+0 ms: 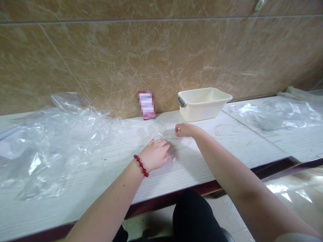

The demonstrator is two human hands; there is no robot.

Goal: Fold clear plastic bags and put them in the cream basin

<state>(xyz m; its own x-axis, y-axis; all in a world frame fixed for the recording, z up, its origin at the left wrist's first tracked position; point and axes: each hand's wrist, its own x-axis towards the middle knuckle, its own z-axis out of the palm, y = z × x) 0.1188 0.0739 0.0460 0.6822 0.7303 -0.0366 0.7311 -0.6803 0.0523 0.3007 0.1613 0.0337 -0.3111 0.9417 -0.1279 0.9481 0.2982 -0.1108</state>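
A clear plastic bag (151,131) lies on the white wood-grain table, its outline hard to make out against the surface. Flat on top of it, fingers spread, rests my left hand (156,155), with a red bead bracelet at the wrist. My right hand (184,130) is at the bag's far right side, in front of the cream bin. Its fingers are curled and pinched together at the edge of the plastic, and the fingertips are partly hidden.
A heap of crumpled clear plastic (63,144) covers the table's left part. The cream bin (198,112) with a grey handle stands by the marble wall. A phone (147,105) leans there too. More clear plastic (282,112) lies at the right. The table's front edge is near my legs.
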